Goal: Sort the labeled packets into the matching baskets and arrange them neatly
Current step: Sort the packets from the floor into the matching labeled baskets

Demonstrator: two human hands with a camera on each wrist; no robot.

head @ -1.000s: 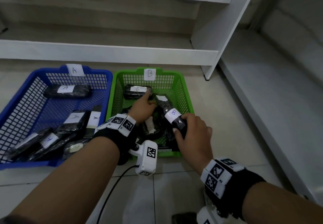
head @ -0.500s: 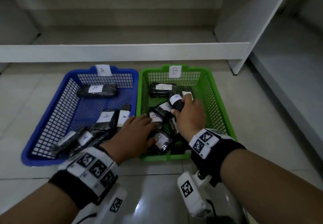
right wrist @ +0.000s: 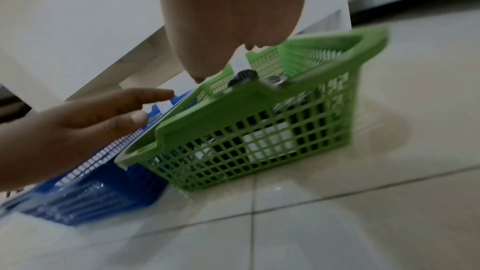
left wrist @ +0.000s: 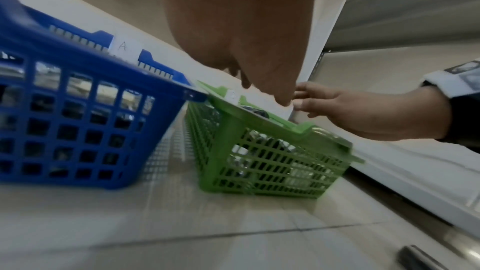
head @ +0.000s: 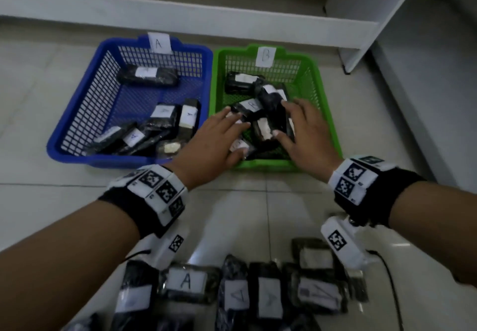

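A green basket (head: 268, 167) tagged B holds a loose pile of black packets (head: 245, 85) with white B labels. Left of it a blue basket (head: 103, 161) tagged A holds several A-labelled packets (head: 148, 76). Both my hands hover over the near half of the green basket with fingers stretched out. My left hand (head: 227, 129) lies across packets on the pile's left side. My right hand (head: 291, 121) is spread over the right side and grips nothing. The wrist views show each hand (left wrist: 259, 81) (right wrist: 207, 59) above the green rim, with the fingertips mostly hidden.
Several more black packets (head: 188, 283), most showing an A label, lie on the tiled floor close to me. A low white shelf board (head: 180, 13) runs behind the baskets and a white upright (head: 361, 34) stands at the right. Cables trail from both wrist cameras.
My right hand has let go of the B packet it held and now lies spread over the pile. My left hand has moved further into the green basket. The head view has pulled back and tilted down.
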